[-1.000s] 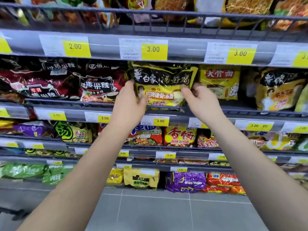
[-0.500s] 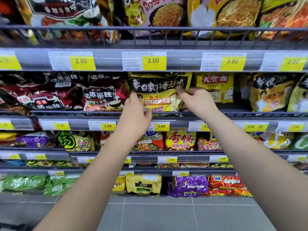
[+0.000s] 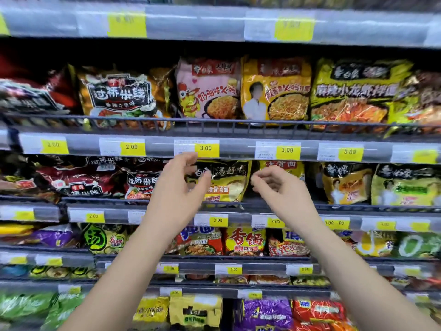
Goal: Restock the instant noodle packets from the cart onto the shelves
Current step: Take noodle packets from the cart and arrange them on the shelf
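Observation:
A yellow-and-black instant noodle packet [image 3: 226, 182] stands upright on the middle shelf [image 3: 257, 206], under a 3.00 price tag. My left hand [image 3: 177, 187] hovers just in front of its left edge, fingers curled and apart, holding nothing. To the packet's right, my right hand [image 3: 278, 187] is also off it, fingers loosely bent and empty. Both hands are a little blurred. The cart is out of view.
Rows of noodle packets fill the shelves above and below: a pink packet [image 3: 207, 89] and a yellow packet [image 3: 276, 89] above, dark red packets [image 3: 95, 177] to the left, a red-lettered yellow packet [image 3: 245, 241] below. Wire rails [image 3: 214, 121] front each shelf.
Both hands have let go of the yellow-and-black packet and pulled back from it; it stays on the shelf. The view has tilted upward.

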A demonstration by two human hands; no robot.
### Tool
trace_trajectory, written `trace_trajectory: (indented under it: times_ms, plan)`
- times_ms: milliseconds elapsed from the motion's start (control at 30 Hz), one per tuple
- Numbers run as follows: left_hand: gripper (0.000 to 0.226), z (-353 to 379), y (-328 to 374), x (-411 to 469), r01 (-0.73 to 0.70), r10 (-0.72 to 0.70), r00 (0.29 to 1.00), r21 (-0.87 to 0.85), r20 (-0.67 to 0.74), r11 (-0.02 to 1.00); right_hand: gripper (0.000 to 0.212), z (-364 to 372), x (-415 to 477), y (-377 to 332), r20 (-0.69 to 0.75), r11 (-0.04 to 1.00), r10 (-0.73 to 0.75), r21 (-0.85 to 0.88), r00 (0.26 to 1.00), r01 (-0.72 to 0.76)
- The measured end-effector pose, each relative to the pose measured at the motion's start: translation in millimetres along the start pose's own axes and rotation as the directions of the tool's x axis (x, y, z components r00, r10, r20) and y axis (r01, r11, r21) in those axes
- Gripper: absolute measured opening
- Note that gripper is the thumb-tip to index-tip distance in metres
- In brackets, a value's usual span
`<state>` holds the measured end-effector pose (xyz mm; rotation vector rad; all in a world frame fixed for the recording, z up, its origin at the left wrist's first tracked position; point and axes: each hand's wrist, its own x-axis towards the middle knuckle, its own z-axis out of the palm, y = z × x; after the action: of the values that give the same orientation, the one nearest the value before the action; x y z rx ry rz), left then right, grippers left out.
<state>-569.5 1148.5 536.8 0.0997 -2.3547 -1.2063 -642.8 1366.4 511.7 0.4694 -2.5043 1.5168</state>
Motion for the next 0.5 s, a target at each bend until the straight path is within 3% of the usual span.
trace_trajectory:
  times_ms: [133, 300, 400, 500]
  plan:
    - [0.046, -24.2, 37.9, 14.6, -0.083, 0.082, 0.993, -0.005, -0.080, 0.997, 0.008, -23.5, -5.8, -52.8, 0.029, 0.988, -0.130, 0.092, 0.991, 0.127]
    - [0.050, -40.6, 64.8, 43.0, -0.155, 0.159, 0.981, 0.041, -0.114, 0.987, 0.012, -41.6, 20.6, -107.0, -0.055, 0.959, -0.264, 0.089, 0.963, 0.268]
    - [0.063, -43.1, 71.1, 63.4, -0.131, 0.142, 0.987, 0.146, -0.070, 0.981, 0.023, -44.8, 45.5, -131.3, -0.064, 0.946, -0.318, -0.087, 0.946, 0.313]
    - [0.066, -41.0, 73.6, 81.8, -0.058, 0.067, 0.997, 0.225, -0.030, 0.973, 0.038, -39.0, 74.3, -145.4, 0.022, 0.860, -0.385, -0.354, 0.923, 0.368]
